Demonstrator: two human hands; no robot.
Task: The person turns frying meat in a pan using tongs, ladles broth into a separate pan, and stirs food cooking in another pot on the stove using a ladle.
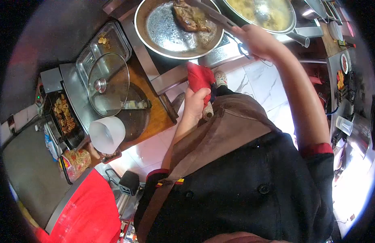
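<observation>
A frying pan (139, 30) with a pale rim sits on the stove, holding a browned piece of meat (186, 18) in shiny, bubbling fat. My left hand (194, 104) is closed round a red cloth (200, 76) wrapped over the pan's handle. From the right, my right hand (258, 41) grips dark tongs (215, 15) that reach over the pan to the meat. Their tips are partly cut off by the top edge of the view, so I cannot tell whether they clamp the meat.
A lidded pot (293, 20) with yellowish contents stands right of the pan. On the left wooden counter are a glass lid (109, 94), a white plastic container (106, 135) and a metal tray (122, 40). Further left lie a basket of browned cubes (64, 115) and a bagged food package (76, 164).
</observation>
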